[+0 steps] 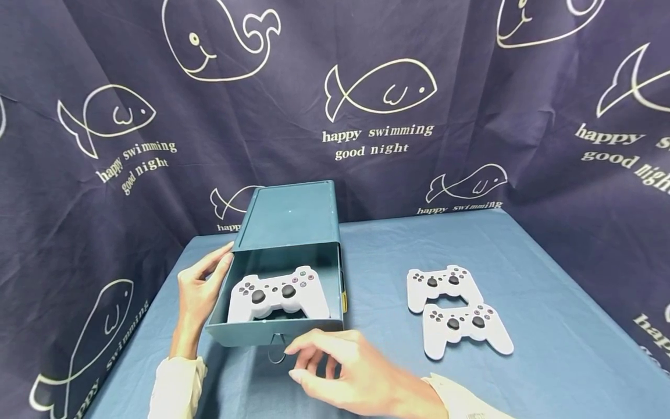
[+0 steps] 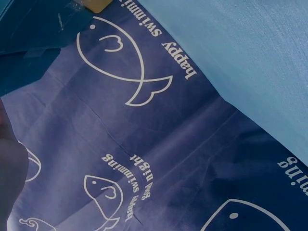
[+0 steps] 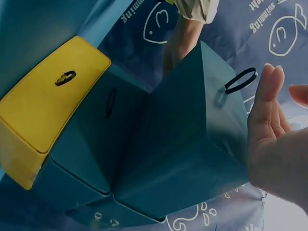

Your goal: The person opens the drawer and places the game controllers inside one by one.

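A teal storage box [image 1: 290, 215] stands on the table with its drawer [image 1: 274, 333] pulled out toward me. Inside the drawer lies a white game controller [image 1: 277, 294]. My left hand [image 1: 201, 285] rests its fingertips against the box's left side, near the drawer opening. In front of the drawer is my right hand [image 1: 350, 369], thumb and fingers apart with nothing between them. Its fingertips are close beside the dark pull loop [image 3: 241, 81] on the drawer front; whether they touch it I cannot tell. Little of the left hand shows in the left wrist view.
Two more white controllers lie to the right, the front controller [image 1: 467, 329] touching or slightly overlapping the rear controller [image 1: 442, 285]. A yellow drawer front [image 3: 57, 91] with its own dark loop sits in the box's lower part. Dark printed fabric [image 1: 293, 134] hangs around the blue-covered table [image 1: 377, 273].
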Demonstrator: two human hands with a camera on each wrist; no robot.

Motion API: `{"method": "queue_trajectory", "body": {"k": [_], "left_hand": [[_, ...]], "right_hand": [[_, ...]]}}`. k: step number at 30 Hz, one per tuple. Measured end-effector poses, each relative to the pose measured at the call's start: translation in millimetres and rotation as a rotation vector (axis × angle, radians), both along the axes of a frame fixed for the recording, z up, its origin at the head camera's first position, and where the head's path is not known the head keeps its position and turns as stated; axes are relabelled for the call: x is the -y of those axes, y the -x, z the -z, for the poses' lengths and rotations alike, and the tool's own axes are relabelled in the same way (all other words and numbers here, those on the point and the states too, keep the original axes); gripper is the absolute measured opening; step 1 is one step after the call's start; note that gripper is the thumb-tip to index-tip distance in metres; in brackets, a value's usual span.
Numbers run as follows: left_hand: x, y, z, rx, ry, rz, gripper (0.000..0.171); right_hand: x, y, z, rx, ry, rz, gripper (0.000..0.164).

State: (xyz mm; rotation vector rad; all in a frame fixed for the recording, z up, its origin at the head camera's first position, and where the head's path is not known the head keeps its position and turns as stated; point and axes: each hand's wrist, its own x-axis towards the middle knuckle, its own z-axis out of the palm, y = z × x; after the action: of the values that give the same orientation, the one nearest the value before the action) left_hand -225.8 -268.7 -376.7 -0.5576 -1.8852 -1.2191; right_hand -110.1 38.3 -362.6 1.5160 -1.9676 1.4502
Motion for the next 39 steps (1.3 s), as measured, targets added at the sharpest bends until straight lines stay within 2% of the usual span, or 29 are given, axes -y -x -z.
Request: {"method": "queue_trajectory", "body": {"k": [13, 22, 27, 33, 39], "left_hand": [[0.3, 0.4, 0.6, 0.015, -0.019, 0.002, 0.026], [0.9, 0.6, 0.4, 0.032, -0.003, -0.009, 0.028], [1.5, 1.4, 2.0, 0.027, 0.000, -0.007, 0.028], [0.5, 0.3, 1.4, 0.040, -0.001, -0.007, 0.028], [0.4, 0.0, 1.2, 0.038, -0.005, -0.007, 0.029]], "right_hand": [[22.0, -2.8, 13.4, 0.072, -0.025, 0.114, 0.027], [30.2, -1.6, 20.6, 0.148, -0.005, 0.077, 0.031], [33.3, 0.0, 24.1, 0.116, 0.027, 0.059, 0.029], [34.3, -0.3, 25.1, 0.064, 0.034, 0.081, 0.026], [35.7, -1.7, 25.7, 0.143, 0.054, 0.068, 0.025]]}}
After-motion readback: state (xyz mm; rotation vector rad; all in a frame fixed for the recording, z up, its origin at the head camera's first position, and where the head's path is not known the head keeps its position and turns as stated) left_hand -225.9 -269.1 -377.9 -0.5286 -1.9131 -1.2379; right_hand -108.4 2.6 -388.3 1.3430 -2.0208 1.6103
